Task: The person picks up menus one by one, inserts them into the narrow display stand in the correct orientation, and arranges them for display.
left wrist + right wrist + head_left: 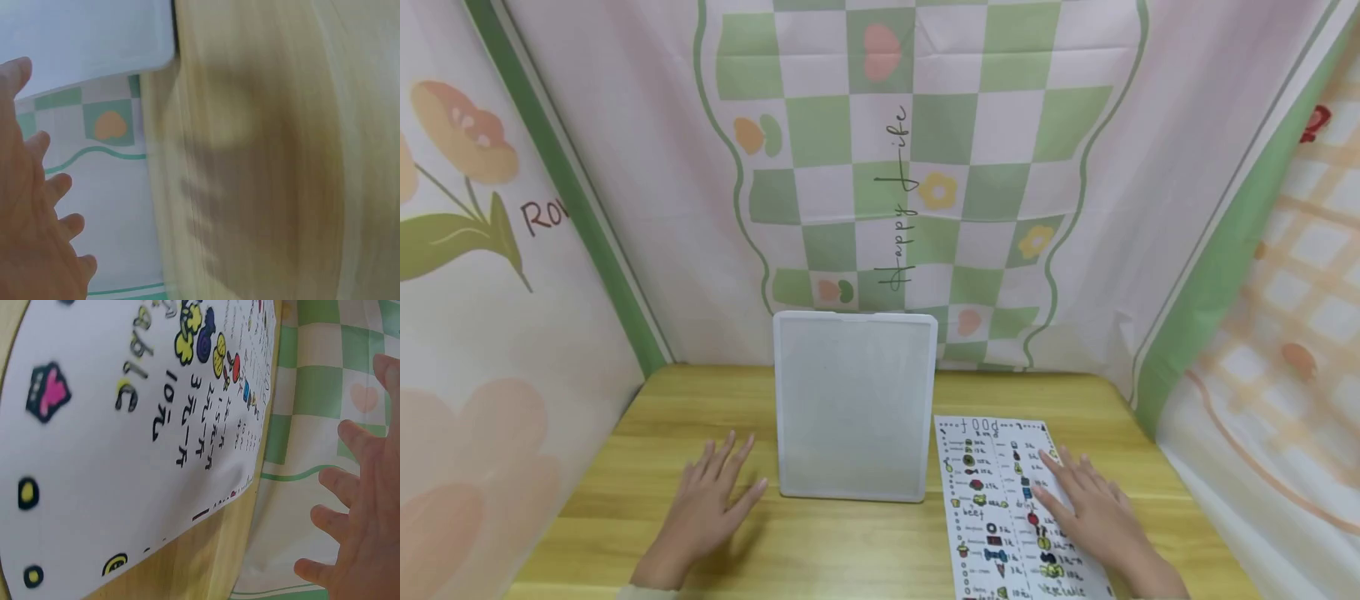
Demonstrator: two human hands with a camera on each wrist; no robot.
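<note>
A white framed board [854,404] stands upright against the back curtain, its foot on the wooden table [820,550]. My left hand [711,500] lies flat on the table just left of the board, fingers spread and holding nothing; the left wrist view shows the left hand [34,212] with straight fingers near the board's corner [87,37]. To the right of the board lies a white sheet [1011,517] printed with small coloured food pictures and prices. My right hand [1086,500] rests flat on it. In the right wrist view the right hand [365,506] hovers spread beside the sheet [112,444].
Patterned cloth walls close in the table: a green and white checked curtain [917,158] at the back, a flowered panel [482,275] on the left, a plaid one [1292,292] on the right. Bare wood shows in front of the board.
</note>
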